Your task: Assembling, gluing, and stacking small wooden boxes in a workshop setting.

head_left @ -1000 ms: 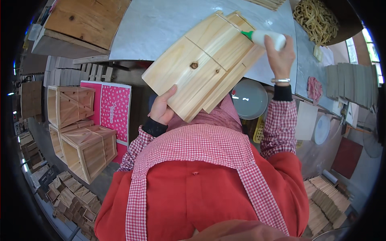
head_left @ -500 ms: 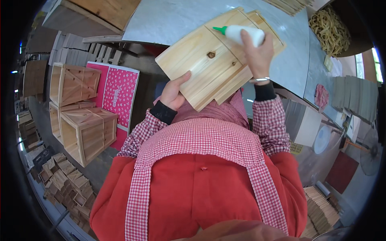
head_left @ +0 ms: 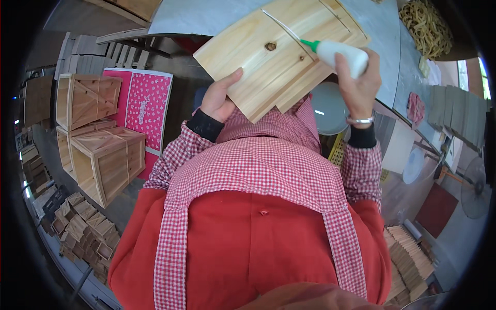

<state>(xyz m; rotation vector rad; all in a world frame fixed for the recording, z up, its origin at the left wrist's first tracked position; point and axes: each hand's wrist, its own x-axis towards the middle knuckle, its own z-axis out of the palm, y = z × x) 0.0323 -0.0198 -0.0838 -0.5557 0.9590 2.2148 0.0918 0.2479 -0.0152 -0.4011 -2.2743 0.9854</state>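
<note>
My right hand [head_left: 360, 85] is wrapped round a white squeeze bottle [head_left: 342, 57] with a green nozzle. The nozzle tip points left and down onto a pale wooden board [head_left: 258, 67], at a narrow groove across it. A white line of glue [head_left: 279, 25] runs along that groove from the far edge to the nozzle. With thumb on top, my left hand [head_left: 221, 97] grips the near left edge of the board; its other fingers are partly hidden underneath. Dark knots mark the board, and a second groove crosses it toward the far right end.
The board lies partly over a pale worktable [head_left: 191, 18]. Wooden crates [head_left: 106, 160] stand at left beside a pink patterned box [head_left: 147, 106]. At far right are a heap of tan bands [head_left: 426, 31], a pink cloth [head_left: 415, 107] and stacked grey panels [head_left: 457, 116].
My right hand has moved the bottle rightward and nearer along the groove, and a white glue line now shows behind the nozzle. My left hand keeps its hold on the board.
</note>
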